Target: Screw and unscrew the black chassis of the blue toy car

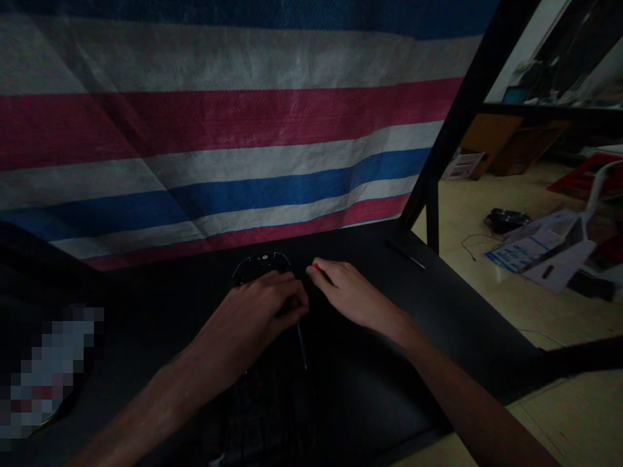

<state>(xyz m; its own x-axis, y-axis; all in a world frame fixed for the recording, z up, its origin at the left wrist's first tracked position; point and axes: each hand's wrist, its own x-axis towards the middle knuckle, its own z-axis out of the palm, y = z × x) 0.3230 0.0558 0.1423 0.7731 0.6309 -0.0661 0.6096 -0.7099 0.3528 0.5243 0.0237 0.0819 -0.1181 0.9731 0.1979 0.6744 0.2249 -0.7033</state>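
A dark device (260, 383) with a small red spot lies on the black table (370, 389), its details lost in the gloom. Its curved far end (265, 261) shows beyond my left hand (270, 298), which rests over it with bent fingers pressed together; what they hold, if anything, is hidden. A thin dark rod (302, 345) extends below those fingertips. To the right, my right hand (341, 285) pinches a small red object (316, 266) between thumb and fingers, a short gap away from my left hand.
A thin tool with a metal tip (406, 254) lies at the table's back right. Behind hangs a striped tarp (219, 123) beside a dark frame post (452, 123). A blurred-out item (48, 376) is at left. Boxes and a black object (507, 220) are on the floor.
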